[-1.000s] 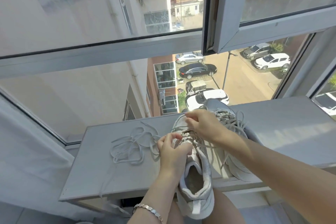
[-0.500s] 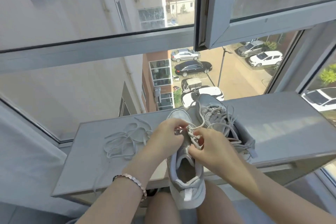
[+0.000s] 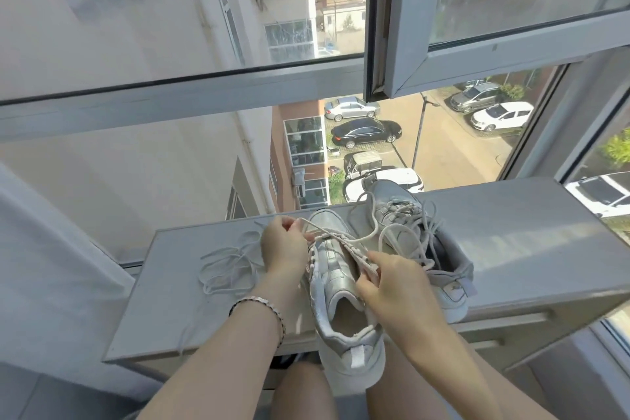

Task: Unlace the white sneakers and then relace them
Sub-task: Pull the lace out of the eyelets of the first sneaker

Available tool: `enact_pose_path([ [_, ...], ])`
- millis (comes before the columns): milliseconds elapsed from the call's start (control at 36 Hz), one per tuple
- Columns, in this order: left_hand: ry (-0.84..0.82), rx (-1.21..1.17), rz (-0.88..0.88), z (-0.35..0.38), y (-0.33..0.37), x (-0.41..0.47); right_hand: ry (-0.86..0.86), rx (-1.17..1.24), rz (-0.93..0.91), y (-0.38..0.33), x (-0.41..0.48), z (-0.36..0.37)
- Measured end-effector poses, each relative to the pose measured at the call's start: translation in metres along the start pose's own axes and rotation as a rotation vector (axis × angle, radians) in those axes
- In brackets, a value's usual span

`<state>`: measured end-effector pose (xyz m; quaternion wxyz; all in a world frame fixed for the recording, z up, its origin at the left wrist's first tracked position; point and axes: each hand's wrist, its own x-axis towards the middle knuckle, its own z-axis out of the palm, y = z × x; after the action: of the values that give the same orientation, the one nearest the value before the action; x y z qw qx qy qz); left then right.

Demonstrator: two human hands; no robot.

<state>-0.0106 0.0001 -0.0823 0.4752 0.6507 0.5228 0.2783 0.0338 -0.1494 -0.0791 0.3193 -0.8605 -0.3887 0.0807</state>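
Looking down past our bare knees [image 3: 303,395], we see the near sneaker [image 3: 335,268] lying lengthwise on the desk [image 3: 528,242]. Its heel sticks out over the desk's front edge toward us and its toe points at the window.

Our right hand [image 3: 392,286] rests on the sneaker's right side, thumb and fingers pinching its right eyelet row just ahead of the collar. Our left hand [image 3: 284,249] sits across the shoe from it, on the left side near the toe. Its fingertips are clenched on the end of the lace [image 3: 320,228], lifting it. From that pinch the lace runs rightward over the tongue toward the right hand and on past it. A bracelet [image 3: 262,303] circles our left wrist.

To the left of the left hand, a loose lace [image 3: 228,266] lies tangled on the desk, apart from both shoes.

Beyond the right hand and a little to its right stands the second sneaker [image 3: 409,232], side by side with the first, toe also toward the glass. Its laces are slack and looped over its top.

Farther off, the window [image 3: 204,102] frame crosses our view, with parked cars [image 3: 366,133] far below outside.
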Motion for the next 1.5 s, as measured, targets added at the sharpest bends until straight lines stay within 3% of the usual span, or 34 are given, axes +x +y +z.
enact_pose_path([
  [56,0.022,-0.101,-0.149,0.002,0.004,0.003,0.01,0.023,0.014,-0.001,-0.001,0.001],
  [83,-0.03,-0.094,-0.138,0.003,0.006,0.004,0.017,0.019,0.015,-0.001,-0.001,0.002],
  [222,-0.467,0.32,0.364,-0.011,0.017,0.003,0.041,-0.006,0.041,-0.003,-0.003,0.002],
  [361,-0.602,0.838,0.742,-0.035,0.031,0.0,0.009,-0.044,0.048,-0.004,-0.003,0.004],
  [472,-0.574,0.815,0.689,-0.044,0.03,0.004,0.028,-0.055,0.051,-0.004,-0.004,0.004],
  [639,-0.3,0.687,0.649,-0.038,0.009,0.002,0.049,0.005,0.016,-0.005,-0.009,0.005],
  [750,-0.041,0.24,0.279,-0.036,-0.004,0.013,0.073,0.067,0.016,-0.003,-0.012,0.005],
  [806,0.102,0.106,0.069,-0.034,-0.01,0.025,0.074,0.082,-0.005,-0.003,-0.014,0.006],
  [861,0.132,0.027,-0.045,-0.031,-0.017,0.034,0.081,0.078,-0.014,-0.004,-0.014,0.008],
  [917,0.053,0.095,-0.063,-0.029,-0.019,0.034,0.098,0.07,0.008,-0.004,-0.011,0.009],
  [972,-0.073,0.315,0.022,-0.028,-0.013,0.026,0.106,0.077,0.042,-0.004,-0.009,0.007],
  [1056,-0.07,0.64,0.371,-0.034,0.0,0.013,0.125,0.085,0.079,-0.003,-0.008,0.005],
  [1111,-0.053,0.706,0.643,-0.036,0.01,0.007,0.123,0.066,0.082,-0.004,-0.008,0.005],
  [1167,-0.241,0.712,0.837,-0.033,0.017,0.002,0.107,0.048,0.079,-0.006,-0.008,0.006],
  [1222,-0.521,0.719,0.866,-0.027,0.019,-0.002,0.096,0.04,0.082,-0.006,-0.008,0.007],
  [1278,-0.65,0.775,0.802,-0.021,0.021,-0.002,0.095,0.042,0.096,-0.005,-0.008,0.006],
  [1500,-0.635,0.684,0.702,-0.014,0.009,0.008,0.083,-0.012,0.091,-0.007,-0.009,0.006],
])
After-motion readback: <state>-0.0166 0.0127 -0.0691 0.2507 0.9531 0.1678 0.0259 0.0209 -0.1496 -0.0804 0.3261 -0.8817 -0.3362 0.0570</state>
